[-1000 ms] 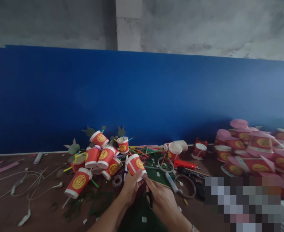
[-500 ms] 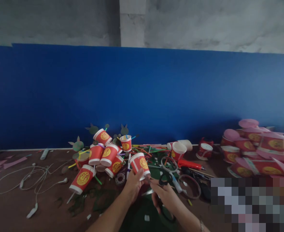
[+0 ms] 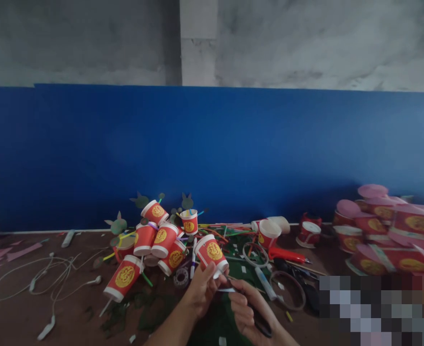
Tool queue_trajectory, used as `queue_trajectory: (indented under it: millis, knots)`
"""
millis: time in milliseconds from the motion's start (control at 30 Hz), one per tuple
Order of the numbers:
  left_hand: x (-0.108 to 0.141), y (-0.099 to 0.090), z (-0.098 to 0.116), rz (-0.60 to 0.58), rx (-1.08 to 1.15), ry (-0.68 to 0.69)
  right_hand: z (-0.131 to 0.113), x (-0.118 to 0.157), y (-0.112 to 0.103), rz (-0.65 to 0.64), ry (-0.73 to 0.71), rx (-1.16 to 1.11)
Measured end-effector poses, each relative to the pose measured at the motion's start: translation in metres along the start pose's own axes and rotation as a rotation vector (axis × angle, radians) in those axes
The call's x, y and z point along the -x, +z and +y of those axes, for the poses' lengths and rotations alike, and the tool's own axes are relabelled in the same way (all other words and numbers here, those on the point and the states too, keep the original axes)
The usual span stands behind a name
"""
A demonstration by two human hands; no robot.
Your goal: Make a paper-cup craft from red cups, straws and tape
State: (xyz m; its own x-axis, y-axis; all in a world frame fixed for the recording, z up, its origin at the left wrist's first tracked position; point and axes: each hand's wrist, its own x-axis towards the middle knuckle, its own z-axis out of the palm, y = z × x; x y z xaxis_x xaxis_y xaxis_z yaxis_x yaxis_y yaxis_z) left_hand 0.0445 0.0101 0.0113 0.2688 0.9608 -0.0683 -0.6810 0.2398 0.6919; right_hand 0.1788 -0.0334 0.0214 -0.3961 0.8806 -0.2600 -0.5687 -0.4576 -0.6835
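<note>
A red paper cup with a yellow emblem is tilted in my left hand, whose fingers close round its lower end. Black-handled scissors are gripped in my right hand. Their blades point left, close to the cup's lower rim by my left fingertips. Whether the blades touch the rim, I cannot tell. Just left of the held cup stands a white marker pen, and a roll of tape lies near my left wrist.
Decorated red cups are heaped at left, beside white earphones with a looped cord. Coloured straws lie behind my hands. On the right are a red glue gun, a glue tube and a pile of pink-trimmed cups. A blue panel rises behind.
The view has tilted up slightly. My right hand has turned the scissors, and their handles now sit closer together inside the closed fingers. The cup stays in my left hand, turned a little.
</note>
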Motion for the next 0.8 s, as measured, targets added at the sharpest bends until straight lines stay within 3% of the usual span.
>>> queue_trajectory:
  millis: [133,200,333,433,600,800]
  knots:
    - [-0.003,-0.002,-0.001,-0.003,0.025,0.014,-0.005,-0.003,0.003,0.129,0.006,0.438]
    - [-0.003,-0.003,-0.002,-0.006,0.034,0.016,-0.006,-0.003,0.004,0.097,0.028,0.346]
    - [-0.001,-0.002,-0.001,-0.028,0.046,-0.023,-0.004,0.002,0.004,-0.008,0.013,-0.085]
    - [0.000,-0.003,0.001,-0.036,0.054,-0.043,-0.001,0.003,0.003,-0.033,-0.019,-0.107]
    - [0.000,-0.004,0.003,-0.018,0.062,-0.022,-0.003,-0.001,0.005,0.040,0.071,0.315]
    - [-0.004,-0.003,0.004,0.044,0.083,0.007,-0.010,-0.001,0.015,0.153,-0.045,0.716]
